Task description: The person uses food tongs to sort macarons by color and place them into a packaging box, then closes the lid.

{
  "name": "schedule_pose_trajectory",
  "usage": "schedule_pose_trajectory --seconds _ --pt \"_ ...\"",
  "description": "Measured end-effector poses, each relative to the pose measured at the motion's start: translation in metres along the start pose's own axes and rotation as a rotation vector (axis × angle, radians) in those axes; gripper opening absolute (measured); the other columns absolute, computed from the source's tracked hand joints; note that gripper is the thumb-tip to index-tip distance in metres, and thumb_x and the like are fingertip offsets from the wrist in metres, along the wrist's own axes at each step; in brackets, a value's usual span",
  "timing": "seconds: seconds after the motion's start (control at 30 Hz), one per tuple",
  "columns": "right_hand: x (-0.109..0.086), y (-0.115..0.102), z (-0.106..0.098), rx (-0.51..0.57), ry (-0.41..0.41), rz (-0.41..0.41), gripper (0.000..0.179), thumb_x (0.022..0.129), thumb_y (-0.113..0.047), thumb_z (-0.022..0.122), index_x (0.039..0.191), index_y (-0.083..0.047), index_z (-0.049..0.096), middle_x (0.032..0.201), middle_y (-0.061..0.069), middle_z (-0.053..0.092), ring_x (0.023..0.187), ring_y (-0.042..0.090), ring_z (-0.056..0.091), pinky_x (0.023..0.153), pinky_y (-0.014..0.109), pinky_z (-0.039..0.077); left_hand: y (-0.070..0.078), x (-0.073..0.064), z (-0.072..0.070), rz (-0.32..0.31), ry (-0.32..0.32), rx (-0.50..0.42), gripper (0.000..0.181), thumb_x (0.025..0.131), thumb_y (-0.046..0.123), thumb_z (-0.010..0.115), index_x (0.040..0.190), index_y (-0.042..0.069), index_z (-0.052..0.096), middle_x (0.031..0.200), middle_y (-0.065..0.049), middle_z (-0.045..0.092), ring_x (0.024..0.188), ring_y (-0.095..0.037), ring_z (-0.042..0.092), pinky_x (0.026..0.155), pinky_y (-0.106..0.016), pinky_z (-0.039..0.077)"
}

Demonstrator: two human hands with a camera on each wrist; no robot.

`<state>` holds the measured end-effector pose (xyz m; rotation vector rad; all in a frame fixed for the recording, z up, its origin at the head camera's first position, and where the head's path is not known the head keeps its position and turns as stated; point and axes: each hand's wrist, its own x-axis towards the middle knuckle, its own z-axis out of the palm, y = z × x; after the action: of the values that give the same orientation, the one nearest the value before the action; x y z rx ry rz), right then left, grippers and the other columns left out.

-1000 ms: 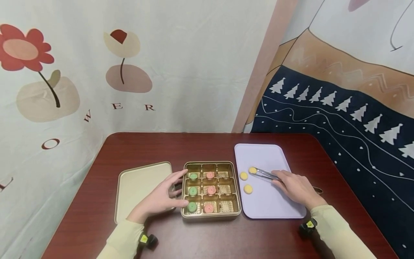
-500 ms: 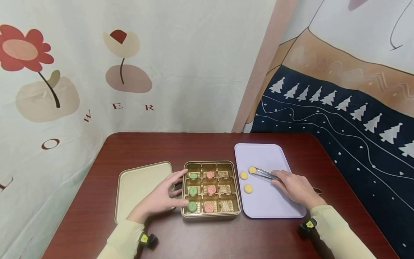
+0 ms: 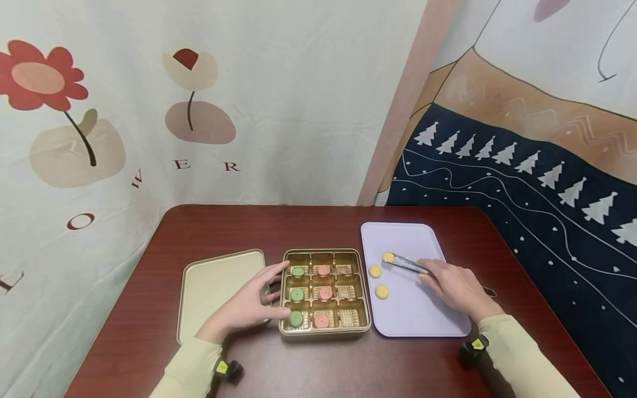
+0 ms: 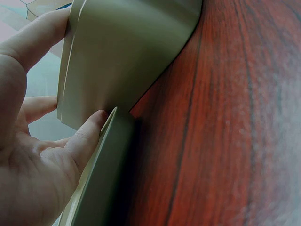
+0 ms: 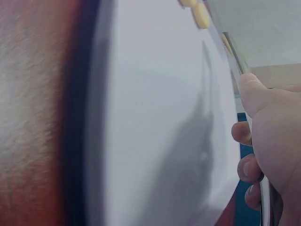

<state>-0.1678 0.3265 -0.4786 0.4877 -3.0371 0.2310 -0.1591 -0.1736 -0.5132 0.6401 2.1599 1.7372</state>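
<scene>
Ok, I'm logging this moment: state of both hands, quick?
Left hand: open, touching the tin.
Right hand: closed round the tongs, a yellow piece between their tips.

Left sleeve (image 3: 191,367): long, pale yellow-green, plain cloth, softly creased, ending at the wrist
Right sleeve (image 3: 522,354): the same pale yellow-green, long and plain, with light folds toward the cuff
Left wrist unit (image 3: 234,372): small, black, chunky and rounded, worn at the edge of the cuff
Left patch (image 3: 221,366): bright yellow-green, small and squarish, set against the black; any marking too small to read
Right wrist unit (image 3: 469,352): black and compact, also at the cuff
Right patch (image 3: 478,344): bright yellow-green like the other, its detail too small to read
Left hand (image 3: 251,298): bare, fine creases across the palm in the wrist view
Right hand (image 3: 455,287): bare
</scene>
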Motion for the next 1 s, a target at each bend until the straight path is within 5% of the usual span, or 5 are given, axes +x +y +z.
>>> schedule_pose_trajectory --seconds 0.4,0.8,1.0 --pt "0.007 -0.015 -0.017 0.002 0.101 -0.074 0.044 0.098 -0.035 0.075 0.139 -0.021 0.066 0.123 0.007 0.075 0.087 0.018 0.065 0.077 0.045 0.067 0.002 0.000 0.000 0.001 -0.003 0.002 0.109 0.078 0.016 0.093 0.166 0.012 0.028 0.168 -0.021 0.022 0.149 -0.049 0.034 0.114 -0.036 0.050" --pt "-0.004 -0.046 -0.009 -0.010 0.224 -0.297 0.042 0.091 -0.029 0.083 0.129 -0.020 0.069 0.100 -0.003 0.075 0.069 0.006 0.058 0.055 0.027 0.057 0.004 -0.001 0.001 -0.004 -0.005 -0.002 0.108 0.079 0.015 0.093 0.166 0.012 0.028 0.168 -0.022 0.022 0.148 -0.050 0.036 0.114 -0.036 0.051" --pt "-0.014 -0.063 -0.006 0.006 0.219 -0.387 0.043 0.090 -0.030 0.084 0.129 -0.021 0.069 0.093 -0.009 0.069 0.064 0.001 0.047 0.051 0.018 0.047 0.005 0.000 0.000 -0.006 -0.001 -0.005 0.109 0.079 0.014 0.093 0.166 0.012 0.029 0.168 -0.020 0.022 0.149 -0.049 0.034 0.114 -0.035 0.051"
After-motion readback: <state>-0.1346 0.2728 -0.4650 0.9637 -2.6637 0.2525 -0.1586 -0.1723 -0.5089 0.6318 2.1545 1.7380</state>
